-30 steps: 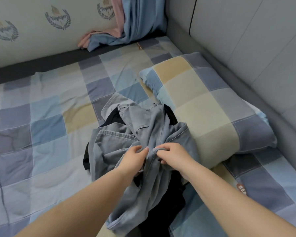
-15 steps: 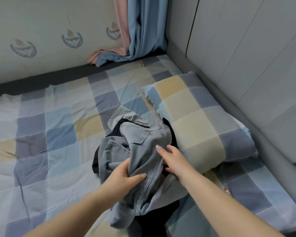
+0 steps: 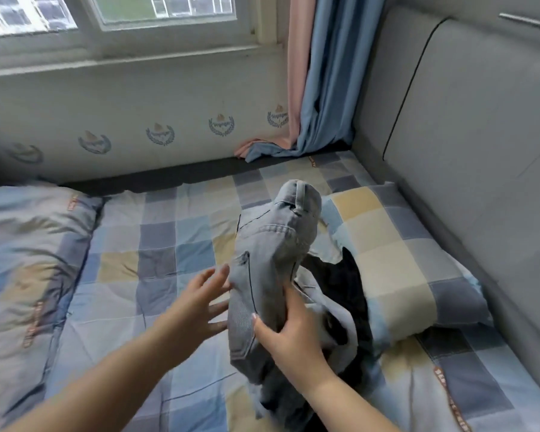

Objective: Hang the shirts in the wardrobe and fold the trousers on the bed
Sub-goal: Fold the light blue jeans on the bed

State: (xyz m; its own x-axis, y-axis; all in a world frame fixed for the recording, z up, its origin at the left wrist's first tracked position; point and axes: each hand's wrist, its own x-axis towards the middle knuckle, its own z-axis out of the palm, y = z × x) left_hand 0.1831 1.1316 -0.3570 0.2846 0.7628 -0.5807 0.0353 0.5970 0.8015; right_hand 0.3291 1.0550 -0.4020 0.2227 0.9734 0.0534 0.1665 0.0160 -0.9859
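Grey trousers (image 3: 272,275): lifted at frame centre, bunched upright above bed (image 3: 156,244), lower cloth trailing onto dark garment (image 3: 340,285) beside pillow (image 3: 396,260). Your right hand (image 3: 289,333): grip curled round trouser bundle, carrying its weight, probably to free it from pile. Your left hand (image 3: 200,302): fingers spread, just left of denim, holding nothing; likely ready to catch loose cloth. Folding not yet begun.

Grey trousers (image 3: 268,275) now lifted upright

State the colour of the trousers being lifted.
Light grey-blue denim trousers, gripped by the right hand; head view.
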